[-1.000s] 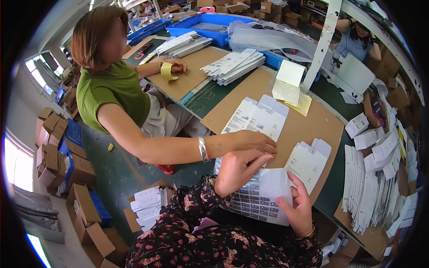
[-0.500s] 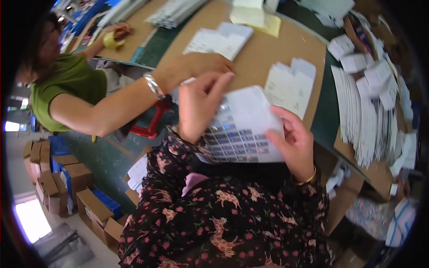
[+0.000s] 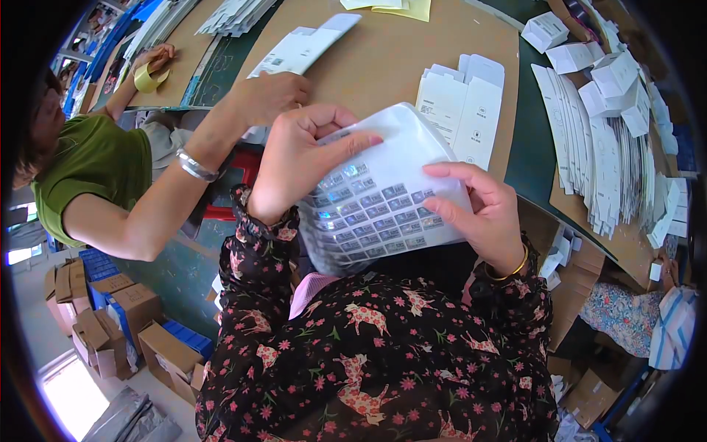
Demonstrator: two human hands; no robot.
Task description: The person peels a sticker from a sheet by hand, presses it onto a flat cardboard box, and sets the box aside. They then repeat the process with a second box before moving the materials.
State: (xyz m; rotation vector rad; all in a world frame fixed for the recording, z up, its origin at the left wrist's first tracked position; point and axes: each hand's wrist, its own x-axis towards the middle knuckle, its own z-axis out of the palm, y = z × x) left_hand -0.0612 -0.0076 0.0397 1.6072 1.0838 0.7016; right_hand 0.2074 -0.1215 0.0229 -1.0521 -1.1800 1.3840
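Both of my hands hold a sheet of stickers (image 3: 379,202), white at the top with rows of small shiny silver labels below. My left hand (image 3: 305,151) pinches its upper left edge, thumb on top. At the right edge, my right hand (image 3: 479,210) grips it between thumb and fingers. The sheet bows and its lower left corner curls down in front of me. Just beyond it on the table lie flat white printed cartons (image 3: 464,107). Close to my left hand, a co-worker's hand (image 3: 272,96) reaches over flat white cartons (image 3: 309,44).
The brown-topped table (image 3: 383,59) spreads ahead. Stacked flat cartons (image 3: 589,155) and folded white boxes (image 3: 615,77) stand at the right. At the left sits a co-worker in a green shirt (image 3: 92,162). Brown cardboard boxes (image 3: 132,306) stand on the floor at the lower left.
The co-worker's hand has moved left, away from my left hand, and the cartons beside it have shifted left too. My hands keep hold of the sticker sheet. The whole view has shifted slightly.
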